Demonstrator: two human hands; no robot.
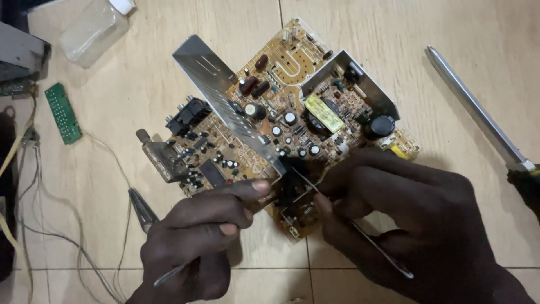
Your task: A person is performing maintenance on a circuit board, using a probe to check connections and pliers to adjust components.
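Two hands meet over the near corner of a circuit board (281, 121) that lies flat on a tiled floor (427, 34), about midway between the floor's left and right edges in view. The left hand (197, 242) is closed around a thin metal tool (169, 276), whose tail sticks out below the fist; its thumb and forefinger press toward a dark part (292, 180) at the board's near corner. The right hand (405, 219) is closed on a slim probe (371, 242), pinched between thumb and fingers, its tip touching the same dark part and its other end running back under the palm toward the near edge.

On the board, a long metal heat sink (225, 95) stands tilted across the left half, a yellow-topped transformer (323, 112) sits inside a metal shield (360, 79) on the right half, and a black capacitor (379, 126) stands just beside it.

Pliers (142, 209) lie on the floor just left of the left hand. A long screwdriver (478, 112) lies well apart by the right edge. A small green board (63, 112) and loose wires (50, 214) lie near the left edge, and a clear plastic bottle (93, 31) lies at the far left corner.
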